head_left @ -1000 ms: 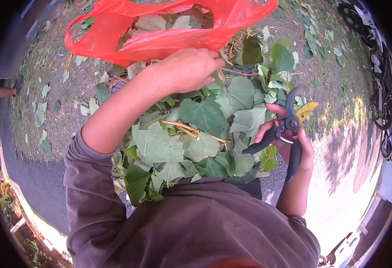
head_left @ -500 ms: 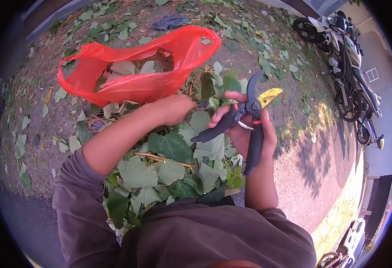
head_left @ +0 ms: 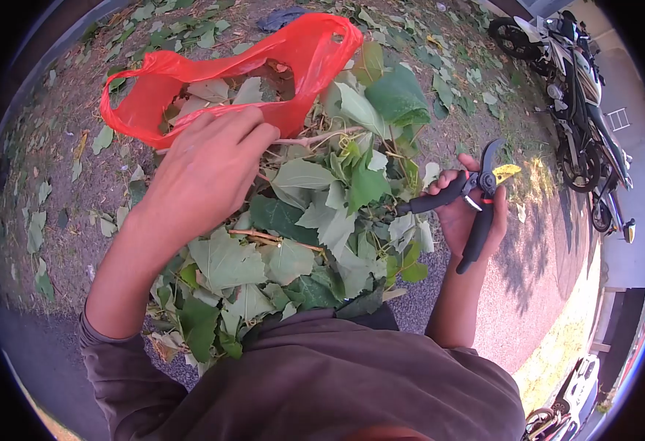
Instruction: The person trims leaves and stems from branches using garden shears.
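My left hand (head_left: 208, 165) is raised and holds a thin leafy branch (head_left: 315, 136) by its stem, with green leaves hanging from it toward the right. My right hand (head_left: 463, 213) grips black-handled pruning shears (head_left: 469, 198) with an orange catch, blades pointing up, to the right of the branch. Below both hands lies a heap of green leaves and cut twigs (head_left: 278, 257). Behind the left hand sits a red plastic bag (head_left: 212, 81), open and partly filled with leaves.
Loose leaves (head_left: 36, 228) are scattered over the bare dirt ground all around. A motorcycle (head_left: 579, 81) stands parked at the upper right beside a paved strip. My brown sleeves and shirt (head_left: 337, 382) fill the bottom of the view.
My left hand has lifted a leafy branch up out of the heap. My right hand with the shears has moved away to the right.
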Tool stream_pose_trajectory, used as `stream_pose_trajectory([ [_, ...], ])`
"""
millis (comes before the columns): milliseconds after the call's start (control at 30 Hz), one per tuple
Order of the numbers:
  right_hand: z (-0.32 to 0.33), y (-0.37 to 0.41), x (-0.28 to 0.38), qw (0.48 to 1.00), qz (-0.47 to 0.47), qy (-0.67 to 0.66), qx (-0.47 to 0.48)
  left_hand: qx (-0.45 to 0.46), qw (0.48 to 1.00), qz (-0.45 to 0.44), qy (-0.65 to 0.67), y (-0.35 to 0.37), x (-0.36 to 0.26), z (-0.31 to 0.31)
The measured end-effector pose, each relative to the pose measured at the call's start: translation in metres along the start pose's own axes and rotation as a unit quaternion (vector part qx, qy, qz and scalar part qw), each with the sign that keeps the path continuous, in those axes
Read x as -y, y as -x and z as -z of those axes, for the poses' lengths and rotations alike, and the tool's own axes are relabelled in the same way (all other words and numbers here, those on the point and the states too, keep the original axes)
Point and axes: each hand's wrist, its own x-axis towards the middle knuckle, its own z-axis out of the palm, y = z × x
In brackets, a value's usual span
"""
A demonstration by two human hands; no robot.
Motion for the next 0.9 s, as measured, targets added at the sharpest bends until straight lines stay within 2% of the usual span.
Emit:
stream_pose_trajectory([
  [67, 0.005, -0.003, 0.001, 0.999, -0.045, 0.025, 0.015, -0.018, 0.999, -0.002, -0.036, 0.013, -0.001, 0.016],
  [100, -0.002, -0.003, 0.001, 0.997, -0.066, 0.034, -0.025, -0.013, 1.000, -0.006, -0.026, 0.020, 0.000, 0.024],
  [133, -0.001, -0.002, -0.002, 0.997, -0.066, 0.033, -0.024, -0.007, 1.000, -0.009, -0.016, 0.029, 0.000, 0.033],
  [233, 0.005, 0.001, -0.015, 0.975, -0.213, 0.033, 0.061, -0.039, 0.994, 0.042, -0.089, 0.055, -0.005, 0.067],
  [267, -0.001, 0.000, -0.017, 0.974, -0.215, 0.031, 0.066, -0.039, 0.994, 0.046, -0.093, 0.060, -0.001, 0.075],
  [333, -0.018, -0.004, -0.022, 0.917, -0.361, 0.142, 0.092, -0.068, 0.988, 0.062, -0.128, 0.073, 0.007, 0.089],
  [400, -0.033, -0.012, -0.040, 0.910, -0.377, 0.147, 0.086, -0.079, 0.984, 0.087, -0.133, 0.081, 0.011, 0.101],
  [500, -0.049, -0.024, -0.056, 0.854, -0.452, 0.193, 0.170, -0.100, 0.975, 0.105, -0.170, 0.092, 0.015, 0.119],
  [600, -0.055, -0.033, -0.063, 0.839, -0.451, 0.203, 0.227, -0.104, 0.970, 0.104, -0.195, 0.101, 0.018, 0.127],
  [667, -0.056, -0.036, -0.058, 0.838, -0.448, 0.209, 0.230, -0.088, 0.971, 0.117, -0.187, 0.113, 0.025, 0.135],
  [700, -0.053, -0.037, -0.056, 0.836, -0.451, 0.197, 0.243, -0.068, 0.974, 0.130, -0.175, 0.117, 0.027, 0.137],
  [900, -0.037, -0.032, -0.048, 0.836, -0.433, 0.137, 0.307, -0.084, 0.973, 0.140, -0.164, 0.121, 0.030, 0.134],
])
